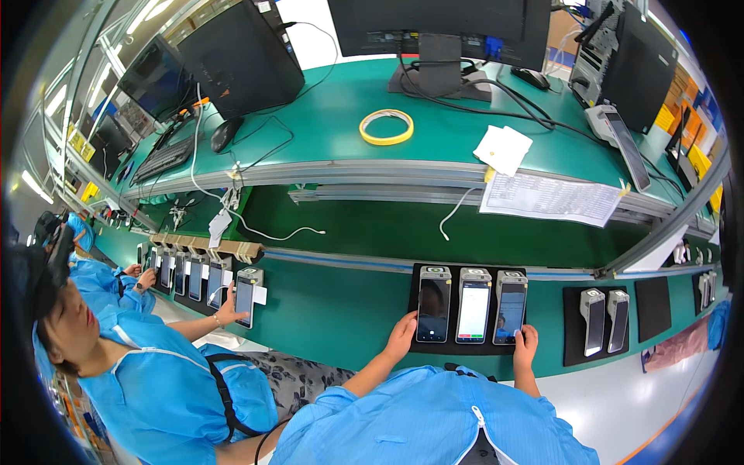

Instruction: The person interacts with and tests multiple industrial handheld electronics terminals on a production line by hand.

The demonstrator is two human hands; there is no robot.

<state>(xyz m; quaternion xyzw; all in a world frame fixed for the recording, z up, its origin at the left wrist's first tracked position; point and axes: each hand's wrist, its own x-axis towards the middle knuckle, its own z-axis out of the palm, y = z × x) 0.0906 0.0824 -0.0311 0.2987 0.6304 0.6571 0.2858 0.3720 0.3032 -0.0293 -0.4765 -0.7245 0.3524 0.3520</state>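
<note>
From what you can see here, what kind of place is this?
Probably an electronics assembly or test line: three handheld terminals on a black mat, green workbench, and a co-worker in a blue smock handling similar devices.

Handheld terminals [473, 304]: glossy glass screens, grey plastic bodies.
Pad [415, 310] under them: matt black.
Surface [333, 310]: smooth green, slight sheen.
My sleeves [434, 418]: thin blue cloth.

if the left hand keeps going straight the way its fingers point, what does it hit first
Most likely the leftmost handheld terminal on the black mat. The left hand already rests at the mat's lower left edge, fingers pointing up and right toward that device. Depth is hard to judge in this view.
</note>
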